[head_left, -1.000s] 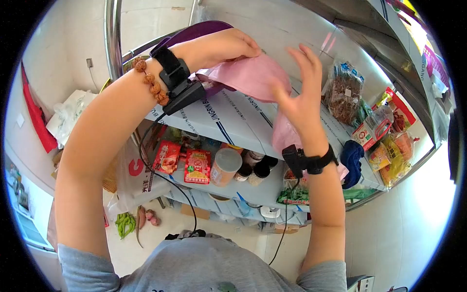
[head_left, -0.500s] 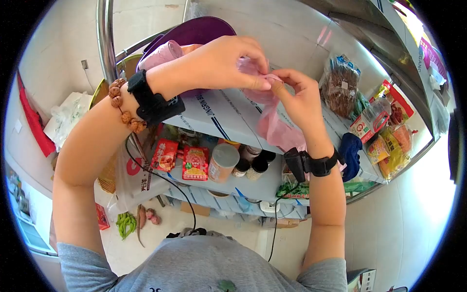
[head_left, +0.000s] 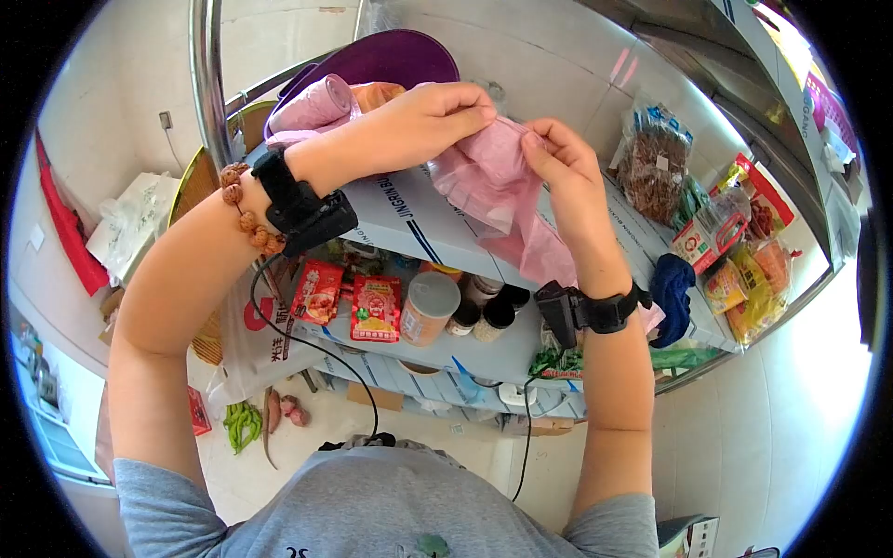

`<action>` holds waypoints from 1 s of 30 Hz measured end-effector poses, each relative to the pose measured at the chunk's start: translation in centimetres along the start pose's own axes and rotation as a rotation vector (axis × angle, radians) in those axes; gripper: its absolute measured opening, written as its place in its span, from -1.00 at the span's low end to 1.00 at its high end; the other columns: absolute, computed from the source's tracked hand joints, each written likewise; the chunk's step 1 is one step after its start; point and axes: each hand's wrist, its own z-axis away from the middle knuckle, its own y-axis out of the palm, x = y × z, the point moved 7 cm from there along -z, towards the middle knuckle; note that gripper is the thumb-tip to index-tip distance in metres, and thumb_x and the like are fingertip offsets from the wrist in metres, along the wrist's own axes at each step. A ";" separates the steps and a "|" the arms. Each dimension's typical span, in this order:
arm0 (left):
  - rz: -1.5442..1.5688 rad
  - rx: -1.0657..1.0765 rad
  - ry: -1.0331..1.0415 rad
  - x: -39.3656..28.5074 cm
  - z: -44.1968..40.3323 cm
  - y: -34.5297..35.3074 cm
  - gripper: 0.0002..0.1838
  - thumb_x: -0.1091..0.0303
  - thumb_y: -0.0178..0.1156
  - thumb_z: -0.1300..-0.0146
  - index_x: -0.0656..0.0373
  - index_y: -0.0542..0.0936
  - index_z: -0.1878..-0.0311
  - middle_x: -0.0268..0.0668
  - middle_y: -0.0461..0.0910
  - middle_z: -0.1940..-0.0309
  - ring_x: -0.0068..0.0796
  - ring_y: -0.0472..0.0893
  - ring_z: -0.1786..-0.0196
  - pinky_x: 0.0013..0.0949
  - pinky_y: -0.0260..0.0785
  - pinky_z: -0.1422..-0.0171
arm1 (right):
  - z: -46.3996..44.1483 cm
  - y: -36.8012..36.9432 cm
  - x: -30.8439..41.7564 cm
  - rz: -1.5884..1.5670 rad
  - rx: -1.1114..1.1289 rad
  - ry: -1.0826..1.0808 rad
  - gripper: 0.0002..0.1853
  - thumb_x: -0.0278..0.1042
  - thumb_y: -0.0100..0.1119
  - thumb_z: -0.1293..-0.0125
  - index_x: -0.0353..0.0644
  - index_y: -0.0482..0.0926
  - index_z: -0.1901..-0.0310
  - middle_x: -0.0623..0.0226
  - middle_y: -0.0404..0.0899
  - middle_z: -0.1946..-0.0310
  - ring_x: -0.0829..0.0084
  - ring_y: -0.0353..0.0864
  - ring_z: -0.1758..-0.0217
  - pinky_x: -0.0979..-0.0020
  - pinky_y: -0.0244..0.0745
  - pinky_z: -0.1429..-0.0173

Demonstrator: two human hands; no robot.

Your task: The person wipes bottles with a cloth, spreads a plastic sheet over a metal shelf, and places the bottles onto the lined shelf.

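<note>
Thin pink plastic bag (head_left: 502,172) hangs between my two hands above the metal shelf (head_left: 409,219). Fingers and thumb of my left hand (head_left: 446,116) pinch its upper left edge. The upper right edge is gripped between the thumb and fingers of my right hand (head_left: 566,163). Below, the bag trails down toward my right wrist. Behind my left forearm, a pink roll (head_left: 321,102) lies in a purple basket (head_left: 400,56), beside something orange.
Under the shelf top stand red packets (head_left: 377,309), a lidded jar (head_left: 430,309) and small black-capped jars (head_left: 493,319). Packaged food (head_left: 656,167) and a dark blue cloth (head_left: 672,299) lie at right. A metal post (head_left: 209,84) rises at left. Green peppers (head_left: 242,426) lie on the floor.
A second ago my right hand was spread apart from the bag; now it pinches the edge. Since half a second ago, my hands have moved slightly apart and the bag's top is spread wider.
</note>
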 end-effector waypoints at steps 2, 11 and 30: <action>0.020 0.006 -0.030 0.3 -0.1 0.2 -0.73 0.14 0.02 -0.41 0.16 0.50 0.17 -0.49 0.39 0.50 -0.76 0.34 0.35 -0.56 0.25 0.27 | -0.2 0.0 -0.1 -0.003 0.022 0.067 -0.85 -0.36 0.06 -0.37 -0.26 0.54 0.18 0.58 0.51 0.35 0.76 0.39 0.29 0.69 0.24 0.18; 0.305 -0.150 -0.231 0.4 0.3 0.4 -0.73 0.17 0.00 -0.43 0.21 0.48 0.16 -0.48 0.46 0.40 -0.69 0.45 0.30 -0.53 0.35 0.21 | -1.5 2.6 -0.6 -0.071 0.033 -0.042 -0.75 -0.22 0.04 -0.41 -0.25 0.52 0.27 0.58 0.45 0.37 0.73 0.30 0.26 0.62 0.24 0.15; 0.574 -0.034 -0.136 1.8 0.4 -1.8 -0.41 0.12 0.25 -0.25 0.22 0.31 -0.23 -0.33 0.48 0.06 -0.49 0.45 -0.02 -0.45 0.25 -0.19 | -0.5 -0.5 -1.0 0.113 -0.217 -0.064 -0.59 0.01 -0.11 -0.48 -0.23 0.50 0.16 0.47 0.46 0.27 0.64 0.37 0.23 0.53 0.36 0.08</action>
